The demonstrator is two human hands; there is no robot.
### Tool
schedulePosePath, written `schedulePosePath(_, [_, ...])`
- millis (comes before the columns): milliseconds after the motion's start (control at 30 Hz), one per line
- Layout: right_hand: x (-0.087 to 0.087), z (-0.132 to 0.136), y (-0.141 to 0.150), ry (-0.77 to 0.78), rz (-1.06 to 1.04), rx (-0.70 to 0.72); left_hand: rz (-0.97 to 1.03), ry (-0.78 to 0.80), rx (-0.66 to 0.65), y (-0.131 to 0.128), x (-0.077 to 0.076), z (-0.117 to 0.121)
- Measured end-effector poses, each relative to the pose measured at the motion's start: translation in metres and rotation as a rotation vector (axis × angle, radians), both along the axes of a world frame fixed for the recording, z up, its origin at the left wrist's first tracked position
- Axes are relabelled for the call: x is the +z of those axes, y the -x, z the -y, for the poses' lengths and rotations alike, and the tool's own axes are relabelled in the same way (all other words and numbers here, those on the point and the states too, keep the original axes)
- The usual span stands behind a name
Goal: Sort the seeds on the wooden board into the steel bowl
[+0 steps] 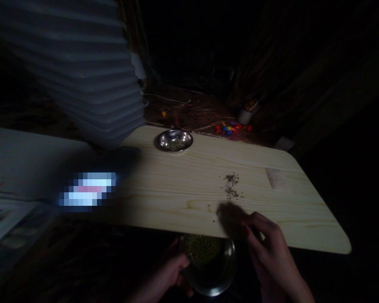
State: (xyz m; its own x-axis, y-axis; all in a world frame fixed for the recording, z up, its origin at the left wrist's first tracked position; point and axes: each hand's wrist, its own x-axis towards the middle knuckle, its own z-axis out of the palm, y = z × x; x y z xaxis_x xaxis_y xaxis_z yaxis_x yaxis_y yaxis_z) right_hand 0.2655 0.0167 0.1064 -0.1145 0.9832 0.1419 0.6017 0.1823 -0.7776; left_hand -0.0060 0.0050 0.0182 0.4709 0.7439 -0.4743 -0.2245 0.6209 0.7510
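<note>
My left hand grips the rim of a round metal bowl just below the table's near edge. Inside that bowl lie small green beans or seeds. Over the near edge of the table is my right hand, thumb and fingers drawn together in a pinch; what they hold, if anything, is too dark to make out. Its shadow falls on the wood. Just beyond it, small dark seeds are scattered in a loose patch on the tabletop. A second, smaller metal bowl with some seeds stands at the table's far edge.
The pale wooden table has rounded corners. A pale flat patch lies at its right. On the left are a pixelated bright screen and a large ribbed pale shade overhanging the tabletop. Colourful small items lie beyond.
</note>
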Motion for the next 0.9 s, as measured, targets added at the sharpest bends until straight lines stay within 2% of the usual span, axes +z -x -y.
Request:
schedulePosePath(133, [0.000, 0.002, 0.011, 0.010, 0.010, 0.039, 0.001, 0.009, -0.002, 0.000, -0.002, 0.000])
schedulePosePath(300, [0.008, 0.003, 0.018, 0.035, 0.025, 0.124, 0.006, 0.014, 0.010, 0.003, -0.002, -0.001])
schedulePosePath(500, [0.012, -0.026, 0.013, -0.056, 0.067, 0.039, -0.005, 0.005, 0.025, 0.011, -0.002, -0.001])
schedulePosePath(600, [0.012, -0.038, 0.018, -0.050, 0.134, 0.050, -0.002, 0.002, 0.027, 0.012, -0.004, 0.000])
schedulePosePath(767, [0.018, -0.028, 0.017, 0.006, 0.139, 0.146, -0.014, -0.025, 0.042, 0.013, -0.005, -0.001])
schedulePosePath(900, [0.022, -0.021, -0.001, -0.023, 0.114, 0.026, -0.010, 0.004, 0.049, 0.013, -0.002, -0.002])
